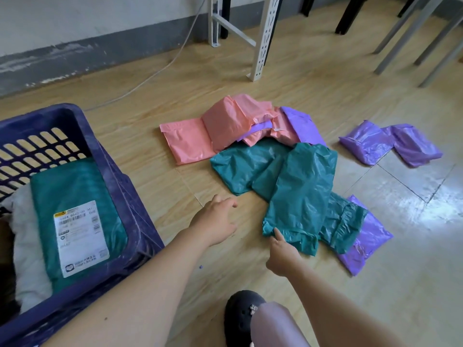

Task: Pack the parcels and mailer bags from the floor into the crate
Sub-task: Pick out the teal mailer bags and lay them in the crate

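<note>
Crate (134, 204) beside left hand (215, 219): labelled teal bag (75, 191) on half-hidden white parcel (27, 236); that hand loose, empty; right hand (283, 254) pinches teal mailer (300, 194)

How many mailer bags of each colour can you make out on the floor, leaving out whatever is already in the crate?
Pink mailer bags: at least 3
Teal mailer bags: 3
Purple mailer bags: at least 4
Total: at least 10; overlaps hide some edges, so pink and purple may each hold one more.
</note>
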A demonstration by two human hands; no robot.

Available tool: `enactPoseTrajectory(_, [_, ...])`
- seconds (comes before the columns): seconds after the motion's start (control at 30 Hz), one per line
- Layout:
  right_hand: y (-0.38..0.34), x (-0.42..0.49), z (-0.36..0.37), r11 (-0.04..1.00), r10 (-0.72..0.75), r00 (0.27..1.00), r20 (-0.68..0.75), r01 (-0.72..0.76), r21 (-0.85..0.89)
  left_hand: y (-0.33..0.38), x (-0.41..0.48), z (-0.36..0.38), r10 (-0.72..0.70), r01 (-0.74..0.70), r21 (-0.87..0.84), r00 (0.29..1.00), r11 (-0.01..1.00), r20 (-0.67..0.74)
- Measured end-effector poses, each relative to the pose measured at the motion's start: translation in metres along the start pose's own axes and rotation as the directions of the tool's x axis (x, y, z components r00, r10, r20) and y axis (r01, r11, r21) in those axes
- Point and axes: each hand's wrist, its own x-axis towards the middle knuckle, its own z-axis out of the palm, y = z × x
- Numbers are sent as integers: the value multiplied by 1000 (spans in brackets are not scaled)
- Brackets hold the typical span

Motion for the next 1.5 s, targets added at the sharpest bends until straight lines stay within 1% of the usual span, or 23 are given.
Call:
enactPoseTrajectory(0.13, [1,-1,-4,995,-5,995,-96,15,95,-1,-2,-3,-8,8,2,1000,1000,12])
enactPoseTrajectory(0.23, [1,-9,-17,987,48,963,-264,-6,159,1,-7,-7,-3,3,13,1000,1000,8])
enactPoseTrajectory(0.3, [0,-18,-32,984,88,924,-371,-23,175,4,-10,-11,3,-3,16,1000,1000,-1])
enactPoseTrajectory(0.43, [-4,-43,-74,980,140,832,-536,-40,193,15,-24,-25,43,-42,42,999,998,-31])
enactPoseTrajectory(0.53, [-13,-65,-108,984,132,766,-629,-24,177,23,-34,-40,74,-71,56,996,996,-57])
enactPoseTrajectory(0.6, [-20,-86,-131,985,116,705,-700,7,170,30,-45,-54,102,-96,65,991,993,-91])
enactPoseTrajectory(0.73, [-33,-123,-172,984,99,589,-802,63,168,46,-65,-80,118,-117,19,979,993,-164])
enactPoseTrajectory(0.83, [-44,-152,-200,976,123,531,-839,86,198,57,-84,-96,142,-147,-9,969,989,-200])
enactPoseTrajectory(1.0, [-77,-198,-225,925,221,473,-853,176,337,61,-120,-123,200,-192,56,944,980,-263])
enactPoseTrajectory(1.07, [-96,-215,-229,882,262,437,-860,253,398,56,-136,-136,220,-208,73,922,975,-319])
enactPoseTrajectory(1.13, [-113,-227,-230,845,280,397,-874,331,420,48,-149,-146,228,-227,47,898,973,-376])
enactPoseTrajectory(1.27, [-140,-246,-230,819,269,338,-902,412,399,24,-171,-153,105,-171,-118,898,978,-427])
enactPoseTrajectory(1.3, [-145,-251,-230,810,276,324,-905,429,400,19,-175,-154,73,-146,-146,905,978,-418])
enactPoseTrajectory(1.4, [-156,-263,-232,771,305,304,-903,477,421,11,-187,-160,43,-133,-200,916,971,-400])
enactPoseTrajectory(1.43, [-160,-266,-233,759,299,304,-904,498,419,8,-188,-162,28,-126,-206,906,970,-422])
enactPoseTrajectory(1.5, [-170,-270,-234,738,257,295,-920,554,384,4,-187,-167,-18,-108,-222,866,969,-501])
